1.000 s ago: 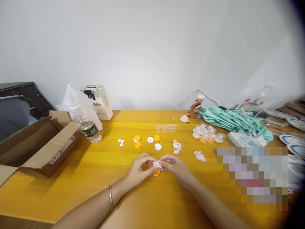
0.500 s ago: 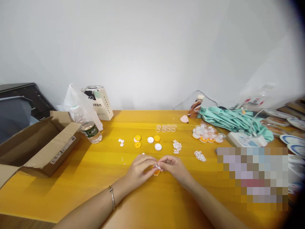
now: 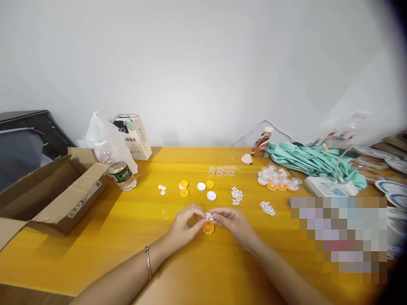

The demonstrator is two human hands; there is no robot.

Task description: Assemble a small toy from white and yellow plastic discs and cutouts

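Between the fingertips of both hands is a small white openwork plastic piece [image 3: 209,216]. My left hand [image 3: 187,224] pinches it from the left, and my right hand [image 3: 233,224] pinches it from the right. Just below the fingers an orange disc with a clear rim [image 3: 208,228] lies on the table. Beyond the hands are white discs [image 3: 211,195] and yellow discs [image 3: 184,192]. Similar white openwork pieces lie in a group [image 3: 236,195] and in another cluster [image 3: 267,208] to the right. Small white round caps [image 3: 163,192] sit at the left.
Clear cups [image 3: 225,170] stand in a row farther back. Clear-and-orange assembled pieces [image 3: 276,180] are heaped at the right, near green cloth [image 3: 311,159] and a brown bottle [image 3: 262,143]. An open cardboard box [image 3: 63,190] and a water bottle [image 3: 121,173] stand left.
My fingers have shifted on the white piece, and more of it shows now. The orange disc below is more exposed. The left hand's thumb and index finger form a wider loop.
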